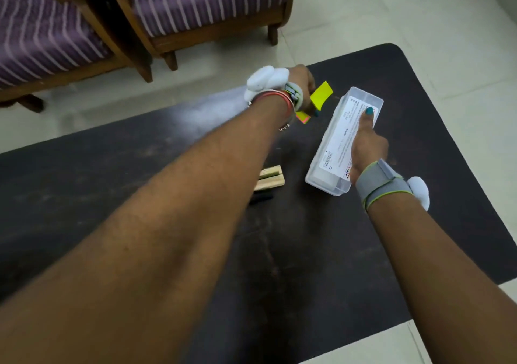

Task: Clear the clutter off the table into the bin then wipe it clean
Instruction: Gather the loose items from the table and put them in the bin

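Observation:
On the dark table (363, 251) my left hand (303, 81) reaches far across and is closed on a pad of yellow sticky notes (321, 95), with a pink edge showing beneath. My right hand (366, 145) grips a clear plastic box with a white printed label (338, 142), thumb pressed on its top; the box is tilted and touches the table. Two small wooden blocks (270, 180) lie beside my left forearm. A black pen-like thing (261, 198) lies just below them, partly hidden by the arm.
Two wooden chairs with purple striped cushions (195, 5) stand on the tiled floor beyond the table's far edge. The table's right corner (397, 49) is rounded. No bin or cloth is in view.

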The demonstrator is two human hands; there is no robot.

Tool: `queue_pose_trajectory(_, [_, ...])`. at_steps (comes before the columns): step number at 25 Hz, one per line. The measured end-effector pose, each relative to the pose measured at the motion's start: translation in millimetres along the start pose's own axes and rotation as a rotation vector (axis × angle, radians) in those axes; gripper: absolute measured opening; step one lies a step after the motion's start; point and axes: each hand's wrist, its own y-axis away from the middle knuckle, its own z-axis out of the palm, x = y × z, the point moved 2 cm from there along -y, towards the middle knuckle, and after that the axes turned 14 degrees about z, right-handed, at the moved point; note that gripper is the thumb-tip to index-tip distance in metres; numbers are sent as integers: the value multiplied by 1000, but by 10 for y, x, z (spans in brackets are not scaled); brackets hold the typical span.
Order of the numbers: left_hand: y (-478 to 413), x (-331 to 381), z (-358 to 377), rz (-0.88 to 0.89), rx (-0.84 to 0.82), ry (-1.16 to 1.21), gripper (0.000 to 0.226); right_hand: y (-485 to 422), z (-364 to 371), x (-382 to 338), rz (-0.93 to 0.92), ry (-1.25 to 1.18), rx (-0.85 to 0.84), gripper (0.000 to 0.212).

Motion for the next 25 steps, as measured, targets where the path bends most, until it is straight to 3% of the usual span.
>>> queue_pose_trajectory(5, [516, -740, -361, -84, -27, -39, 34, 253, 284, -138, -38, 26, -17, 50])
queue_pose_trajectory(11, [744, -1242, -17, -170, -214, -33, 38, 212, 469, -161, -53, 15, 10, 53])
queue_pose_trajectory(14, [735, -1329, 193, -144, -256, -31, 38, 154, 543, -135, -51, 18, 20, 50])
queue_pose_trajectory(18, [738, -1361, 417, -58, -325, -73, 19, 123, 625, -88, -43, 50, 48, 53])
queue_pose_trajectory(21, [734, -1379, 552, -4, -346, -212, 13, 112, 659, -65, -32, 76, 61, 59])
queue_pose_trajectory(25, [698, -1386, 604, 76, -277, -346, 13, 60, 676, -59, -24, 72, 61, 63])
